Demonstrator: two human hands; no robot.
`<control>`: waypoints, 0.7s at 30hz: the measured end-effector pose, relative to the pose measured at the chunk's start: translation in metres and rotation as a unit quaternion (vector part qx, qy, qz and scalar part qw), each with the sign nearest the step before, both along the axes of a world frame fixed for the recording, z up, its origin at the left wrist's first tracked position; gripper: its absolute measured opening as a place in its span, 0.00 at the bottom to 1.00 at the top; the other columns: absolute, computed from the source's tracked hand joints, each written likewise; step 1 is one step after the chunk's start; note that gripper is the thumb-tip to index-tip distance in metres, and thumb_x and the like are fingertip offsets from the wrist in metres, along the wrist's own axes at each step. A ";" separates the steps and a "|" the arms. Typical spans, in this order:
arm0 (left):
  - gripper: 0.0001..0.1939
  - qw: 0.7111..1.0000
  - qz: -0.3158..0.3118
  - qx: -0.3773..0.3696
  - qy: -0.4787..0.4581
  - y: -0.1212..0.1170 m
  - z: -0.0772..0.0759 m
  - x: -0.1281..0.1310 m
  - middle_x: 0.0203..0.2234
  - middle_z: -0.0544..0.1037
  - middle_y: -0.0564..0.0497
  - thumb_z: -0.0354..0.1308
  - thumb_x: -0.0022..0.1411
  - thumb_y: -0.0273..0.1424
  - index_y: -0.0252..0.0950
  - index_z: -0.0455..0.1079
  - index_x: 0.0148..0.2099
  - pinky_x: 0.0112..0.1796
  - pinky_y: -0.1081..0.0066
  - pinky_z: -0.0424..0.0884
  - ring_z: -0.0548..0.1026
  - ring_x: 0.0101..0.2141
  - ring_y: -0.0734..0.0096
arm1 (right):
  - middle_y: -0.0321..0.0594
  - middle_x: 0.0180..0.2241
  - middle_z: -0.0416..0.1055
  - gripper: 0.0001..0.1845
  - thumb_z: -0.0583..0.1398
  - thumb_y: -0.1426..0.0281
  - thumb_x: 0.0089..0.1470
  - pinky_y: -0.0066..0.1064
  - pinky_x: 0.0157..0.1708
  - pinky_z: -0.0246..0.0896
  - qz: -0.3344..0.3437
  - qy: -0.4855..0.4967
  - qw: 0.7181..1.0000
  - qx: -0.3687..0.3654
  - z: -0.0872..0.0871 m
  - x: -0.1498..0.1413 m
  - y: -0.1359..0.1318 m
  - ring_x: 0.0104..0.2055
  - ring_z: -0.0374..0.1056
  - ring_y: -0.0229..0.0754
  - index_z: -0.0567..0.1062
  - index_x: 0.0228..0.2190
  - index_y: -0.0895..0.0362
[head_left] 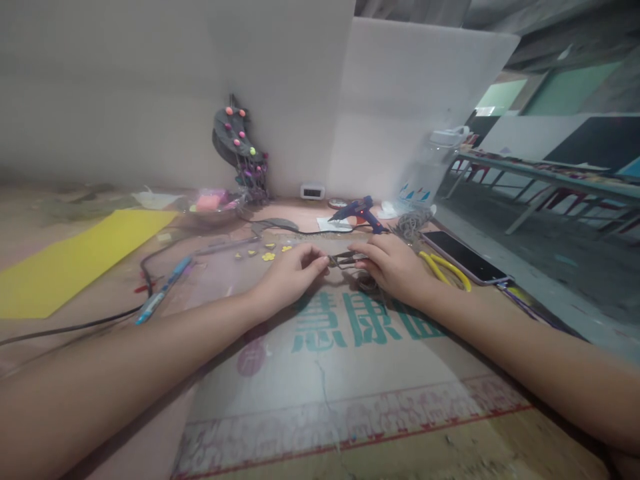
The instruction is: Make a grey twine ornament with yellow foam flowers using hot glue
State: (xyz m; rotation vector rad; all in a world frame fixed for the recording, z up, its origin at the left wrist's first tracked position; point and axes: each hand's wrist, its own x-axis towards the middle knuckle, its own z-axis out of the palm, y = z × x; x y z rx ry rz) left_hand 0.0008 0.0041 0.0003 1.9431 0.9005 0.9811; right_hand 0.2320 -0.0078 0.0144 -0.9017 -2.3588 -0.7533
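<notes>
Both your hands meet on the near side of the glue gun (pixel 359 206), with a small dark piece (pixel 343 258) stretched between them. Your left hand (pixel 293 272) pinches one end between thumb and forefinger; your right hand (pixel 395 265) has its fingertips closed on the other, though blur hides what the piece is. I judge it could slip or twist if one pinch loosens while the other pulls. The gun shows a red light, so its tip may be hot, and a knuckle straying forward could get burned. A black cord (pixel 75 329) runs left of the gun; if it feeds the gun, a forearm snagging it might drag the tool. The yellow flowers (pixel 269 257), left of the gun and nearer you, look light enough for a wrist to scatter.

The pinkish table (pixel 150 433) carries a printed sheet (pixel 280 390) on the gun's near side, with teal characters. A yellow sheet (pixel 90 260) lies far left of the gun, a phone (pixel 465 256) to its right. Behind it rises a pale partition (pixel 285 113); well off to its right, another long table (pixel 555 175) stands in a dim room.
</notes>
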 end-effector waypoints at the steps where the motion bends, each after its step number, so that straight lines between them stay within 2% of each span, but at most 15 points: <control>1: 0.10 1.000 0.000 -0.002 -0.002 0.000 0.000 0.000 0.29 0.76 0.51 0.51 0.65 0.35 0.34 0.67 0.36 0.31 0.73 0.66 0.73 0.30 0.72 | 0.45 0.31 0.71 0.15 0.52 0.67 0.63 0.35 0.34 0.58 -0.001 -0.001 1.000 0.000 0.000 0.000 0.000 0.34 0.64 0.46 0.74 0.43 0.62; 12: 0.09 1.000 0.016 -0.008 -0.020 0.000 0.001 0.000 0.29 0.76 0.51 0.52 0.64 0.35 0.35 0.67 0.36 0.34 0.72 0.67 0.73 0.31 0.71 | 0.46 0.32 0.71 0.14 0.52 0.67 0.63 0.36 0.35 0.58 0.005 0.012 1.000 0.007 0.000 0.003 -0.001 0.35 0.63 0.47 0.73 0.44 0.61; 21: 0.09 1.000 0.015 0.022 0.005 -0.002 0.001 0.000 0.30 0.77 0.50 0.51 0.65 0.35 0.35 0.68 0.36 0.33 0.72 0.67 0.73 0.32 0.70 | 0.46 0.33 0.72 0.13 0.53 0.67 0.62 0.36 0.35 0.57 -0.007 0.016 1.000 0.004 -0.001 0.003 -0.001 0.36 0.64 0.47 0.73 0.44 0.59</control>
